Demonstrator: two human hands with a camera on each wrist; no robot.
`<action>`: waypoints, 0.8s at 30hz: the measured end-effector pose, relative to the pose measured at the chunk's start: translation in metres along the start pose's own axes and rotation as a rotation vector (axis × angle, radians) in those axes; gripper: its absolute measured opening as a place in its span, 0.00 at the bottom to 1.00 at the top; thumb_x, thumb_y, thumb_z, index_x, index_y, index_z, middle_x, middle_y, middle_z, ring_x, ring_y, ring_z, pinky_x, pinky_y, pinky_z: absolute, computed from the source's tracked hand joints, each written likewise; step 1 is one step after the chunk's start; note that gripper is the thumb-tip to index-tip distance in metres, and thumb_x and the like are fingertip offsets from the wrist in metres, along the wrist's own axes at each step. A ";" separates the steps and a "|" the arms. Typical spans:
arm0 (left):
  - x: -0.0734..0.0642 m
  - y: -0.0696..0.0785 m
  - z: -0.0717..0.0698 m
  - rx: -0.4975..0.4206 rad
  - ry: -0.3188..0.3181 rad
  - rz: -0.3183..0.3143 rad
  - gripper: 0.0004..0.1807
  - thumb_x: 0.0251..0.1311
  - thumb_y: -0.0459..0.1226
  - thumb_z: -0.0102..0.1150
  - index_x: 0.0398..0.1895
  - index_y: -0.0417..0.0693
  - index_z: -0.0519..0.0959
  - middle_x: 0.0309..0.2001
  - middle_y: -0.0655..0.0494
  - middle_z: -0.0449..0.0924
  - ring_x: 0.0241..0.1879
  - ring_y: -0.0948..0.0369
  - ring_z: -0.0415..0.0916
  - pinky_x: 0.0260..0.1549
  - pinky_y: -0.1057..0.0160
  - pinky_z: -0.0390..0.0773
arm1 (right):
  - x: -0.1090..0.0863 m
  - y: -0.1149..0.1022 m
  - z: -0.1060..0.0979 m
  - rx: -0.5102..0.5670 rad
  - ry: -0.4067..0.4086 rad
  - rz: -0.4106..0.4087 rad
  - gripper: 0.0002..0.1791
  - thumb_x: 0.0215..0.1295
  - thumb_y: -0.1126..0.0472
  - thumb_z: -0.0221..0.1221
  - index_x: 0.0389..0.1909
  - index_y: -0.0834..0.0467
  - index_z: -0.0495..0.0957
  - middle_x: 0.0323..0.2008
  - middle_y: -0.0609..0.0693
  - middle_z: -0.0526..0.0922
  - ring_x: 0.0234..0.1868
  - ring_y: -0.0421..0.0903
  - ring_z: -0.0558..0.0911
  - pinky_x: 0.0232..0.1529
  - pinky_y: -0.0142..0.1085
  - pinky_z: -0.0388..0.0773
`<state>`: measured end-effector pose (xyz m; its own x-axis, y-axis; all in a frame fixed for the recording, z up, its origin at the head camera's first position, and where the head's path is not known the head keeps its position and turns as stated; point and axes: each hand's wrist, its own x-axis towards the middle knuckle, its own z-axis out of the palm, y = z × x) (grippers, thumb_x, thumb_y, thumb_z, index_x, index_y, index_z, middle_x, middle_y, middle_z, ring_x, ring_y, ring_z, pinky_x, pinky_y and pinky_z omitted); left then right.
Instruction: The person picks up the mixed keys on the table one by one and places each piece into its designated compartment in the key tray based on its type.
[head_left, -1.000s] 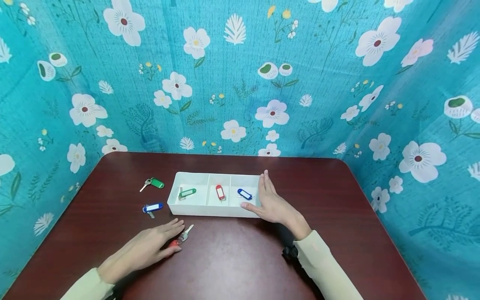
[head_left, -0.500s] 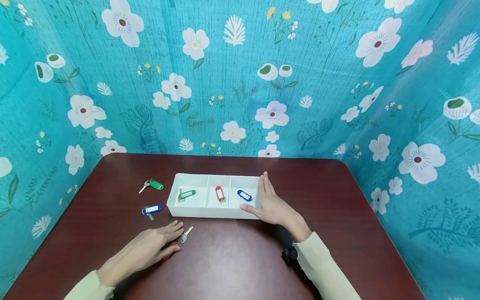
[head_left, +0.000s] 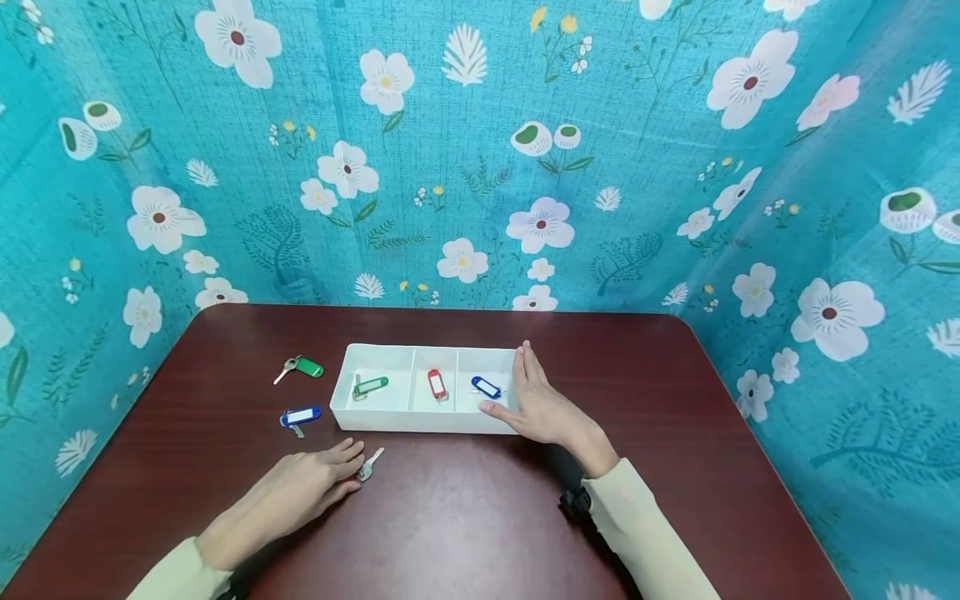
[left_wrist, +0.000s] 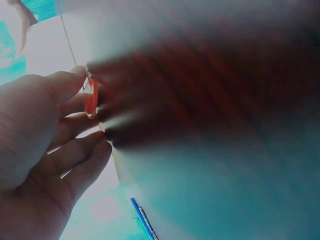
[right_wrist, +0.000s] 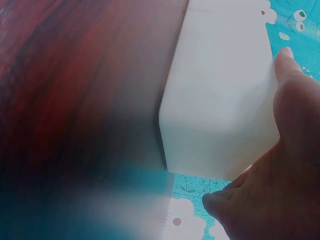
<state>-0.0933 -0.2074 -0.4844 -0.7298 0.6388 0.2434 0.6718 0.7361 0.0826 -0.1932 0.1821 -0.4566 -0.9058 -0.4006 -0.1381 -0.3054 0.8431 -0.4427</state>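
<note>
While the left hand (head_left: 303, 487) rests low over the table (head_left: 465, 525), its thumb and bent fingers are close together, pinching a red tag (left_wrist: 93, 99) whose key (head_left: 366, 468) sticks out past the fingertips, in front of the white tray (head_left: 420, 422); the right hand (head_left: 551, 414) lies against the tray's right end, fingers straight, thumb spread wide over the front rim; the tray's compartments hold, from left to right, a green keyring (head_left: 371, 386), a red keyring (head_left: 437, 385) and a blue keyring (head_left: 487, 387); left of the tray lie a loose green tag (head_left: 308, 367) and, nearer, a loose blue tag (head_left: 301, 416), each with a key.
</note>
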 end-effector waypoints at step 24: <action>0.009 0.000 0.004 0.147 0.051 0.059 0.16 0.60 0.46 0.75 0.48 0.50 0.91 0.51 0.51 0.92 0.47 0.58 0.92 0.27 0.60 0.87 | 0.003 0.001 0.002 0.008 -0.007 0.012 0.65 0.72 0.26 0.51 0.82 0.69 0.28 0.85 0.62 0.22 0.87 0.59 0.30 0.85 0.53 0.52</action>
<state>-0.1003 -0.2009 -0.4858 -0.6795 0.6728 0.2926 0.6853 0.7245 -0.0744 -0.1960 0.1811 -0.4596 -0.9073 -0.3932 -0.1493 -0.2923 0.8446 -0.4485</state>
